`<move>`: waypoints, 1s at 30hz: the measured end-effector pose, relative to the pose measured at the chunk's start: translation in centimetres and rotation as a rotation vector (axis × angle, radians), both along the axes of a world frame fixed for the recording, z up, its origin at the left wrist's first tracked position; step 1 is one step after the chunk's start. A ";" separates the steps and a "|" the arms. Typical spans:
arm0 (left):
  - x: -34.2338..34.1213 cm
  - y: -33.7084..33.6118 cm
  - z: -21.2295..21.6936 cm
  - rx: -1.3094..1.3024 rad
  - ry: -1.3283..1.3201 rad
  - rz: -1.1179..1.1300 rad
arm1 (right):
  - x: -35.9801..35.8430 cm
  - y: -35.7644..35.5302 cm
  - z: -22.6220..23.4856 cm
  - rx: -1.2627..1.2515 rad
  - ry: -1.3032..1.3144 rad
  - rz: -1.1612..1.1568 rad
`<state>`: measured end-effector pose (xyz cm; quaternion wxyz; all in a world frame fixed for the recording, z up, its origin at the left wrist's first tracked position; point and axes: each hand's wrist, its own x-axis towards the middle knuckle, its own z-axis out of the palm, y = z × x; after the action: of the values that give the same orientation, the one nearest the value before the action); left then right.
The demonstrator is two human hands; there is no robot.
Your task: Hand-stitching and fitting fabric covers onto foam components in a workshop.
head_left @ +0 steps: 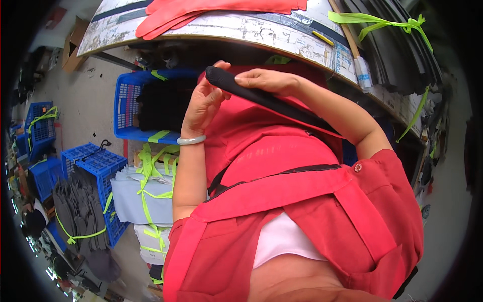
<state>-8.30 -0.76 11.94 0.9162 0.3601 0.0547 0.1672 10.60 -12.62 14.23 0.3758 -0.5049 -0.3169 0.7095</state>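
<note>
A long black fabric strip (261,98), folded narrow, runs across my lap and over my red apron (282,153). My right hand (269,80) grips it from above near its far end, thumb pressed along the top. Around the tip of that end are the fingers of my left hand (204,105), some of them hidden behind the strip, with the thumb bent below it. A pale bangle (191,140) circles my left wrist. The near end of the strip passes under my right forearm.
Ahead stands a worktable (236,31) with red fabric pieces (201,12), a yellow pen-like tool (323,39) and dark bundled strips (392,55). Left of me are a blue crate (121,108) holding black material, light-blue tied fabric bundles (138,196) and grey fabric (78,206).
</note>
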 end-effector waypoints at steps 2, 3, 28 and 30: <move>1.1 0.7 0.4 0.073 -0.058 0.030 | -0.5 0.1 0.2 0.027 0.069 0.030; 1.9 1.2 0.9 0.133 -0.111 0.067 | -0.5 0.1 0.7 0.061 0.074 0.055; 1.2 0.8 14.2 0.639 0.370 0.045 | 2.8 -4.5 5.7 0.645 -0.815 -0.606; 1.3 0.9 14.2 0.642 0.377 0.039 | -0.1 -4.0 7.6 0.702 -0.707 -0.515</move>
<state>-6.97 0.11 26.11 0.7269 0.6526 0.1740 0.1242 10.54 -16.60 21.83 0.5533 -0.6180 -0.5071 0.2342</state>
